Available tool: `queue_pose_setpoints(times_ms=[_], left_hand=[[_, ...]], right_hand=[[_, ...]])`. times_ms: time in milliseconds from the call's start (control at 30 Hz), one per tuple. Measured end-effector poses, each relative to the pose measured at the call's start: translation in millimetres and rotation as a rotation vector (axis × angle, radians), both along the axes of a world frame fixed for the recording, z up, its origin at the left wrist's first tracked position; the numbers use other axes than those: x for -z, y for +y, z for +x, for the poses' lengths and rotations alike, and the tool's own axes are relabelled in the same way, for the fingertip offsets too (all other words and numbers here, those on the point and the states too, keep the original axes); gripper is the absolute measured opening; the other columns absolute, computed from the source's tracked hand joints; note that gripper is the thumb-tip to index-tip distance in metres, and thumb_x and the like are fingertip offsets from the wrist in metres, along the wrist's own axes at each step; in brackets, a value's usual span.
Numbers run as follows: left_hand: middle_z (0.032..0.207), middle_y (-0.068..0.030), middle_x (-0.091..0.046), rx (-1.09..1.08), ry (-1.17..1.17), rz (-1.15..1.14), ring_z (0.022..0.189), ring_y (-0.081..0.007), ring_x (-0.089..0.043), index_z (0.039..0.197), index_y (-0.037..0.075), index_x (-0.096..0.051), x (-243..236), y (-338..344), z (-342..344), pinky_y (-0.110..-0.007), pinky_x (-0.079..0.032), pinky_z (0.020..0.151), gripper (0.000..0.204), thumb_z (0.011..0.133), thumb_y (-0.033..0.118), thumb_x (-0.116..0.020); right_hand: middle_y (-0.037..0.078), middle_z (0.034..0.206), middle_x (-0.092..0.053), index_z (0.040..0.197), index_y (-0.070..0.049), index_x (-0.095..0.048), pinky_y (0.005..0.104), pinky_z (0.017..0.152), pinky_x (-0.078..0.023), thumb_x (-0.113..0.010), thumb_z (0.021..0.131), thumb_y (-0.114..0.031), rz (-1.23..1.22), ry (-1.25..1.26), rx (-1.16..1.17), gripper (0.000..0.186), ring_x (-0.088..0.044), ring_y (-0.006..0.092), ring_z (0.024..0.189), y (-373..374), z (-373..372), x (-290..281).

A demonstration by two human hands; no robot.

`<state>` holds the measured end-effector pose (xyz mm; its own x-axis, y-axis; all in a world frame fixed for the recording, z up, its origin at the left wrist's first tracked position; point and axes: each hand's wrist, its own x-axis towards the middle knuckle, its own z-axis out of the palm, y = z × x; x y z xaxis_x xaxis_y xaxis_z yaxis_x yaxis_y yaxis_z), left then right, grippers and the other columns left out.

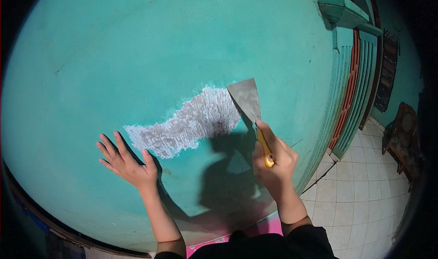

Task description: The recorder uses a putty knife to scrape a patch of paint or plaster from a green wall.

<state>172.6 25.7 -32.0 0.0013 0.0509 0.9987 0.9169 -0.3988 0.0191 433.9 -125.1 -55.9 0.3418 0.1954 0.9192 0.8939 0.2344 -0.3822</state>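
1. Turquoise painted wall (114, 67), filling most of the view and bowed by the lens. A dark shadow (223, 177) lies across its lower middle; work done in that dimness could stray, since the surface is harder to read there.

2. Rough grey-white patch (196, 117), a ragged band in the wall's middle, rising from lower left to upper right. Its paint margin could chip unevenly if scraped too hard.

3. Putty knife (252, 105), at the patch's upper right end, with a flared metal blade and a yellow handle (266, 152). The broad edge points upward, one corner close beside the patch's border. Tilted onto that corner, it might gouge the plaster; pushed too flat, it might skid. Whether the edge touches the wall, I cannot tell.

4. Right hand (279, 161), curled around the yellow handle, forefinger stretched along it toward the blade. The forearm comes up from the lower right, leaning left.

5. Left hand (132, 165), empty, fingers spread and pointing up-left, seemingly braced flat on the wall. Its thumb points upward, just beside the patch's lower edge; a slip leftward could bring the blade toward it.
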Motion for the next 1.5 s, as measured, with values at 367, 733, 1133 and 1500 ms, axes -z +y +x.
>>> queue_pose_setpoints(times_ms=[367,733,1133,1500], left_hand=[[0.160,-0.0164,-0.029,0.025,-0.015,0.010,0.148,-0.0394,-0.022,0.150,0.013,-0.042,-1.8,-3.9,-2.9,-0.065,-0.008,0.114,0.070,0.093,0.054,-0.044],[0.159,-0.0165,-0.030,0.023,-0.012,0.010,0.148,-0.0394,-0.023,0.149,0.013,-0.042,-1.0,-7.9,-4.4,-0.065,-0.008,0.114,0.069,0.093,0.053,-0.044],[0.160,-0.0156,-0.030,0.030,-0.007,0.014,0.148,-0.0382,-0.023,0.150,0.013,-0.042,-0.5,-1.8,-10.5,-0.064,-0.007,0.115,0.069,0.093,0.052,-0.045],[0.159,-0.0161,-0.031,0.038,-0.014,0.012,0.148,-0.0393,-0.024,0.149,0.013,-0.044,-0.8,-5.6,-12.5,-0.064,-0.008,0.115,0.068,0.091,0.050,-0.047]], right_hand=[[0.013,0.074,-0.063,0.124,-0.006,-0.065,0.0326,0.059,-0.051,-0.064,0.078,0.002,-0.116,0.022,-0.037,0.047,-0.060,0.0250,0.059,-12.3,-12.5,-9.1],[0.005,0.061,-0.054,0.123,-0.017,-0.068,0.0371,0.046,-0.046,-0.069,0.074,-0.007,-0.018,-0.002,0.000,0.050,-0.053,0.0239,0.047,-12.2,-10.7,-10.5],[0.006,0.060,-0.054,0.119,-0.015,-0.069,0.0364,0.046,-0.045,-0.068,0.071,-0.003,-0.014,-0.021,-0.013,0.050,-0.054,0.0240,0.047,-7.7,-17.8,-10.4],[0.006,0.061,-0.056,0.120,-0.016,-0.069,0.0369,0.047,-0.045,-0.068,0.071,-0.004,-0.009,0.020,-0.003,0.050,-0.054,0.0250,0.048,-5.7,-29.2,-7.2]])
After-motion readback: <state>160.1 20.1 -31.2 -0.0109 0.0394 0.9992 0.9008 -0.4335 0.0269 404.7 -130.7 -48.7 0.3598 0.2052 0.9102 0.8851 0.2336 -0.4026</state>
